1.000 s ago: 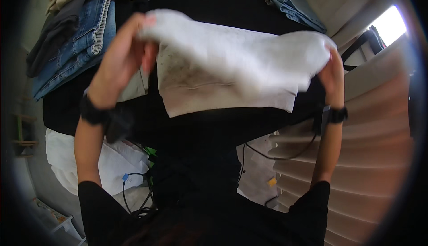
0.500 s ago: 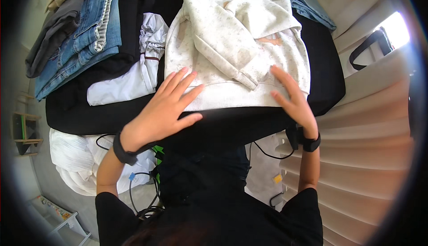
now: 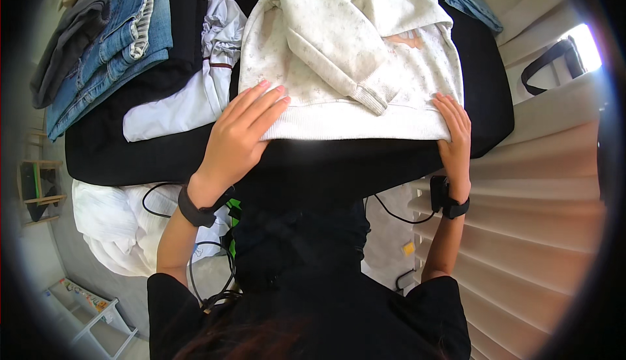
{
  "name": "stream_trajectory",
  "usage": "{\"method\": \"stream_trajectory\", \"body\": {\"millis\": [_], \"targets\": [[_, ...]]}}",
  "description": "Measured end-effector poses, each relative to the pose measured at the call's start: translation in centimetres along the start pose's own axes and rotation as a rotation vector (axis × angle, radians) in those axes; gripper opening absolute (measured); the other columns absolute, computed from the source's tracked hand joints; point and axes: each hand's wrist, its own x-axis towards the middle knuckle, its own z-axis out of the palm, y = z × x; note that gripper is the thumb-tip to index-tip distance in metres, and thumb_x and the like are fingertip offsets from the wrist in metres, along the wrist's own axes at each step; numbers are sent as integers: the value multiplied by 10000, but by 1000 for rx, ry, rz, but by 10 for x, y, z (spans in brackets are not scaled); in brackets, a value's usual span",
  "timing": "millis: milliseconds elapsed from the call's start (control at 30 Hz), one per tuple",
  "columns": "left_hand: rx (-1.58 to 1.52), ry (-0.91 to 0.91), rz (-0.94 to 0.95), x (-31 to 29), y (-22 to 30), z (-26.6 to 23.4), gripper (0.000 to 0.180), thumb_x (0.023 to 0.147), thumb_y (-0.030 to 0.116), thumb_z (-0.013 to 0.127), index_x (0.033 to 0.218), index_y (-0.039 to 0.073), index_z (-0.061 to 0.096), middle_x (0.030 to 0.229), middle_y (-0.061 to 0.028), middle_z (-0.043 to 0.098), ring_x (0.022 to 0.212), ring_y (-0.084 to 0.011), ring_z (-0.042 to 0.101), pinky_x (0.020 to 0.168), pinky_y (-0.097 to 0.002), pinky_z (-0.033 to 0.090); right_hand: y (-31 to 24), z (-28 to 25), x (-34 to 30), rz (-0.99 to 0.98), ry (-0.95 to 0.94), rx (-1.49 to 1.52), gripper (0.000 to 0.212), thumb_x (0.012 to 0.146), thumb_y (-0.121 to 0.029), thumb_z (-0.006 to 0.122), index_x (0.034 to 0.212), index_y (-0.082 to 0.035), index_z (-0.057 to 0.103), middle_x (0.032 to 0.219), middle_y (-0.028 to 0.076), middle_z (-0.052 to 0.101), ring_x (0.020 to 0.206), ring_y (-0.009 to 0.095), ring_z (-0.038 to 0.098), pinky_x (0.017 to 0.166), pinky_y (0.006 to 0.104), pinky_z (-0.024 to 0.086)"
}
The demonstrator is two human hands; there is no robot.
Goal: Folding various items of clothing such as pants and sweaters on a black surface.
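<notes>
Well, left hand [image 3: 241,132]: fingers extended over left end of hem [image 3: 358,126];
right hand [image 3: 456,135]: likewise, right end;
pinching: can't tell;
sweatshirt [image 3: 313,53]: reaching beyond both

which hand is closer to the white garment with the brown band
Left. The left hand is beside the white garment, at the near left corner of the sweatshirt; the right hand is farther off, at the sweatshirt's near right corner.

Wears a black short-sleeved T-shirt [image 3: 313,314], a black left wristband [image 3: 193,211], and a black right wristband [image 3: 456,209] with a boxy black module [image 3: 439,194].
</notes>
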Motion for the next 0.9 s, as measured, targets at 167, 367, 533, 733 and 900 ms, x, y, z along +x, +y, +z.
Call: {"method": "stream_trajectory", "body": {"millis": [167, 367, 533, 733, 900], "targets": [[-198, 71, -106, 3, 0, -4, 497, 557, -102, 442, 1035, 5, 524, 1134, -118, 480, 1098, -300, 410, 910, -370, 342, 9, 6, -6, 58, 196, 143, 425, 654, 121, 438, 1049, -9, 531, 1093, 118, 536, 1068, 237, 474, 919, 307, 332], [229, 162, -470, 1, 17, -11, 240, 578, 26, 544, 810, 16, 483, 907, -150, 501, 875, -309, 491, 691, -375, 410, 16, 5, -14, 238, 414, 7, 409, 598, 155, 461, 940, -40, 568, 890, 84, 571, 902, 220, 524, 794, 286, 410], [292, 120, -493, -2, 16, -37, 81, 615, 95, 525, 662, 37, 492, 580, -140, 530, 537, -357, 513, 478, -446, 382, 29, -14, -23, 355, 530, -178, 106, 653, -14, 578, 749, -55, 557, 618, 58, 511, 537, 149, 499, 522, 252, 402], [62, 113, -383, -22, 42, -84, 76, 590, 56, 497, 591, 30, 426, 530, -149, 447, 505, -345, 465, 442, -396, 335, 35, -53, -39, 295, 656, -206, 34, 660, -13, 561, 676, -21, 532, 538, 39, 465, 499, 83, 430, 484, 212, 355], [96, -306, -151, -50, 55, -69, 188, 597, 135, 610, 659, 54, 452, 575, -73, 476, 528, -240, 518, 458, -338, 388, 44, -50, -66, 234, 246, -17, 73, 665, -10, 537, 673, 21, 471, 549, 67, 342, 516, 110, 351, 482, 227, 320]]}}
